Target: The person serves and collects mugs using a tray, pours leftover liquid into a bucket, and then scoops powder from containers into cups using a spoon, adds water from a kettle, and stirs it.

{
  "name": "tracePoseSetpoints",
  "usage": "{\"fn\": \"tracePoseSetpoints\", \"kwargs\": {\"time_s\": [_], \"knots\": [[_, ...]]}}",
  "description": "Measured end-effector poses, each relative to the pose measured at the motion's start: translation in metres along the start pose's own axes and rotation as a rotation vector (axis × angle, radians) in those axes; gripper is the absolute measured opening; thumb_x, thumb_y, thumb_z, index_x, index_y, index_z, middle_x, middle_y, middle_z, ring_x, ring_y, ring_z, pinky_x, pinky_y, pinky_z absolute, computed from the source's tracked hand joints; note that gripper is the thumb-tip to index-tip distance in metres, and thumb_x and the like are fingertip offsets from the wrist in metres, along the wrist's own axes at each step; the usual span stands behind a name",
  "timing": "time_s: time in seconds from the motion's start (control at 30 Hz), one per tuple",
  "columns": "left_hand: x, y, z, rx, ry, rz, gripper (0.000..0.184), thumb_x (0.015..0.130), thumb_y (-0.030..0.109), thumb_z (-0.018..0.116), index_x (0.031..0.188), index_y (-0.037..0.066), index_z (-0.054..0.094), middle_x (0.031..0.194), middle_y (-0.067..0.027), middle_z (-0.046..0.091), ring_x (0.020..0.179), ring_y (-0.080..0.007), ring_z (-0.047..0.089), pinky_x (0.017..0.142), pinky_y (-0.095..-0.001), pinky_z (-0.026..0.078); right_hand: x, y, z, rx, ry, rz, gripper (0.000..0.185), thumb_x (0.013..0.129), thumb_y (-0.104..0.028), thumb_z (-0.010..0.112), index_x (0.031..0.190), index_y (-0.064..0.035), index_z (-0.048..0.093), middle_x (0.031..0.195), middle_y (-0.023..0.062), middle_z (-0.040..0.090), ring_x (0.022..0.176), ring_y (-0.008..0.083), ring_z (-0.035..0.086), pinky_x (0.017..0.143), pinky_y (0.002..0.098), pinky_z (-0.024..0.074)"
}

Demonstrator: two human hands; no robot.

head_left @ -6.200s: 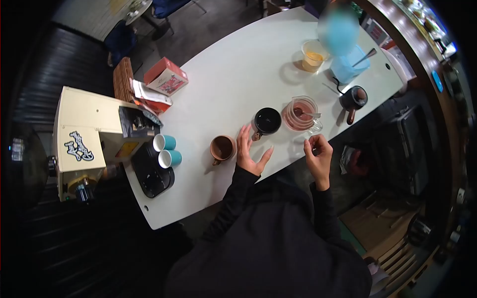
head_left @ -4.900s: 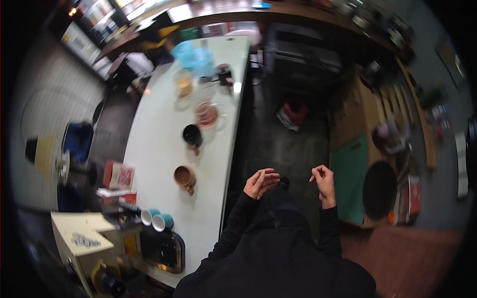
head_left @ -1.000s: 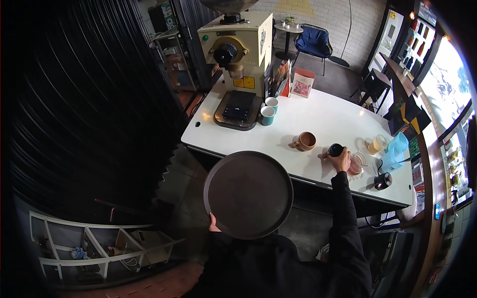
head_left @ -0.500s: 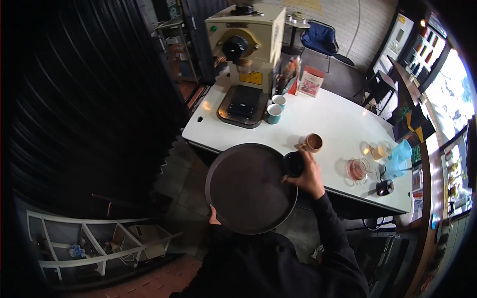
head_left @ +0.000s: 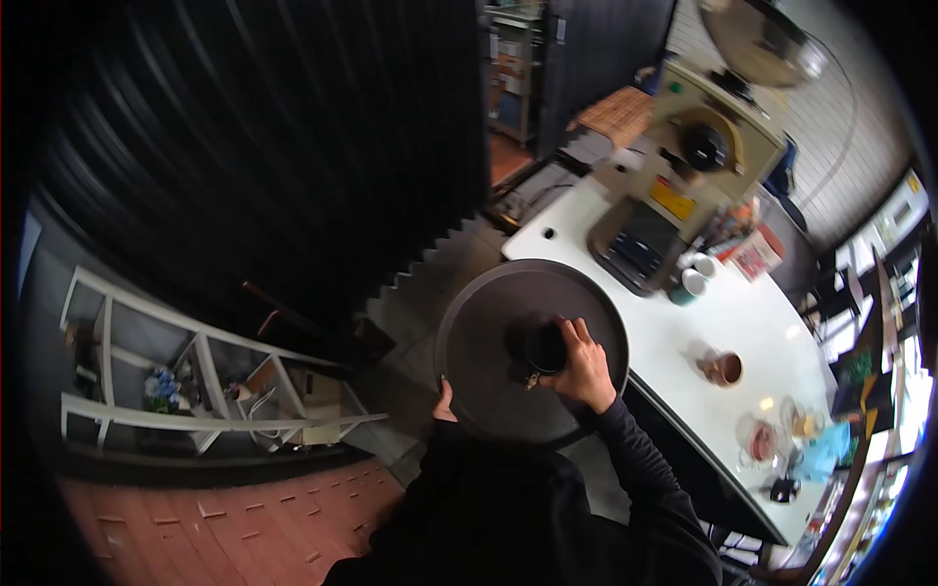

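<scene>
A round dark brown tray is held level in front of my body. My left hand grips its lower left rim, with the thumb on top and the other fingers hidden beneath. Over the tray's middle, my right hand is closed around a dark cup. Whether the cup touches the tray I cannot tell. Beyond the tray, a brown cup stands on the white counter.
A cream coffee grinder stands at the counter's far end, with teal cups beside it. A glass server and blue pitchers are at the right. A white rack lies low on the left.
The dark cup has moved in my right hand from the tray's right edge to over its middle. My view has turned left, and the tray has moved away from the brown cup.
</scene>
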State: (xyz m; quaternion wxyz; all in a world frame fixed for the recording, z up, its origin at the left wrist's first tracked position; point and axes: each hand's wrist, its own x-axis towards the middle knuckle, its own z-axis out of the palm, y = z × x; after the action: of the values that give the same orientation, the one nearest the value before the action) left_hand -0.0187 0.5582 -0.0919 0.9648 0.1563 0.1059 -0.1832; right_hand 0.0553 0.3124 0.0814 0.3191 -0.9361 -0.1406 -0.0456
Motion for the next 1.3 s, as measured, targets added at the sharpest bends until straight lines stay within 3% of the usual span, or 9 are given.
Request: {"fn": "tracePoseSetpoints", "kwargs": {"time_s": [0.27, 0.4, 0.63, 0.83, 0.93, 1.0, 1.07, 1.13, 1.3], "knots": [[0.003, 0.093, 0.026, -0.007, 0.388, 0.336, 0.068, 0.097, 0.051, 0.048, 0.139, -0.002, 0.040, 0.139, -0.0148, 0.049, 0.124, -0.0319, 0.050, 0.104, -0.0446, 0.041, 0.091, -0.058, 0.068, 0.027, -0.050, -0.231, 0.097, 0.052, -0.013, 0.088, 0.137, -0.0087, 0.043, 0.116, 0.0164, 0.050, 0.083, 0.0368, 0.064, 0.069, 0.0435, 0.0547], [0.029, 0.133, -0.022, 0.133, 0.498, 0.529, 0.063, 0.097, 0.046, 0.052, 0.136, -0.003, 0.043, 0.135, -0.0130, 0.053, 0.120, -0.0298, 0.053, 0.101, -0.0431, 0.044, 0.143, -0.069, 0.067, 0.350, -0.297, -0.098, 0.088, 0.055, -0.004, 0.085, 0.134, -0.0053, 0.046, 0.117, 0.0140, 0.050, 0.087, 0.0280, 0.060, 0.075, 0.0373, 0.0527], [0.101, 0.229, -0.020, -0.087, 0.171, 0.425, 0.056, 0.100, 0.044, 0.045, 0.136, 0.000, 0.046, 0.134, -0.0115, 0.054, 0.118, -0.0278, 0.054, 0.101, -0.0415, 0.044, 0.259, -0.008, 0.095, 0.082, 0.332, -0.088, 0.036, 0.079, -0.009, 0.073, 0.113, -0.0015, 0.063, 0.104, 0.0122, 0.060, 0.096, 0.0261, 0.059, 0.079, 0.0338, 0.0483], [0.203, 0.314, -0.004, 0.439, 0.428, 0.494, 0.053, 0.102, 0.040, 0.044, 0.133, -0.002, 0.048, 0.130, -0.0112, 0.058, 0.115, -0.0254, 0.057, 0.098, -0.0352, 0.045, 0.369, 0.053, 0.147, 0.756, 0.189, 0.247, 0.052, 0.093, -0.027, 0.064, 0.132, 0.0026, 0.047, 0.123, 0.0208, 0.059, 0.113, 0.0253, 0.058, 0.098, 0.0344, 0.0432], [0.258, 0.363, -0.004, 0.396, 0.660, 0.364, 0.052, 0.103, 0.040, 0.042, 0.134, -0.001, 0.048, 0.132, -0.0107, 0.057, 0.115, -0.0249, 0.056, 0.099, -0.0351, 0.044, 0.409, 0.056, 0.148, 0.921, 0.149, 0.238, 0.058, 0.091, -0.023, 0.066, 0.133, 0.0102, 0.043, 0.125, 0.0221, 0.058, 0.118, 0.0260, 0.053, 0.100, 0.0360, 0.0412], [0.291, 0.405, -0.091, 0.629, 0.329, 0.347, 0.055, 0.103, 0.044, 0.037, 0.137, 0.002, 0.046, 0.136, -0.0102, 0.053, 0.120, -0.0244, 0.052, 0.102, -0.0361, 0.041, 0.431, 0.047, 0.163, 0.862, 0.197, 0.309, 0.058, 0.090, -0.022, 0.067, 0.132, 0.0102, 0.044, 0.124, 0.0219, 0.059, 0.118, 0.0258, 0.053, 0.101, 0.0362, 0.0403], [0.327, 0.421, -0.052, 0.507, 0.072, 0.237, 0.057, 0.102, 0.047, 0.035, 0.138, 0.004, 0.045, 0.138, -0.0104, 0.052, 0.123, -0.0255, 0.050, 0.104, -0.0381, 0.039, 0.449, 0.058, 0.162, 0.865, 0.253, 0.340, 0.056, 0.088, -0.022, 0.069, 0.128, 0.0097, 0.047, 0.122, 0.0212, 0.060, 0.117, 0.0257, 0.053, 0.102, 0.0357, 0.0386], [0.353, 0.443, 0.000, 0.131, 0.108, -0.007, 0.054, 0.100, 0.046, 0.045, 0.133, 0.003, 0.050, 0.132, -0.0115, 0.056, 0.119, -0.0269, 0.053, 0.103, -0.0428, 0.042, 0.461, 0.069, 0.166, 0.868, 0.322, 0.374, 0.054, 0.088, -0.023, 0.069, 0.128, 0.0081, 0.049, 0.119, 0.0183, 0.061, 0.115, 0.0247, 0.054, 0.100, 0.0356, 0.0392], [0.476, 0.488, -0.029, 0.214, 0.190, -0.180, 0.054, 0.099, 0.043, 0.046, 0.135, 0.003, 0.049, 0.134, -0.0108, 0.055, 0.122, -0.0284, 0.052, 0.104, -0.0430, 0.041, 0.498, 0.078, 0.174, 0.836, 0.538, 0.500, 0.050, 0.088, -0.023, 0.069, 0.126, 0.0058, 0.051, 0.116, 0.0153, 0.062, 0.112, 0.0220, 0.056, 0.099, 0.0345, 0.0394]]}}
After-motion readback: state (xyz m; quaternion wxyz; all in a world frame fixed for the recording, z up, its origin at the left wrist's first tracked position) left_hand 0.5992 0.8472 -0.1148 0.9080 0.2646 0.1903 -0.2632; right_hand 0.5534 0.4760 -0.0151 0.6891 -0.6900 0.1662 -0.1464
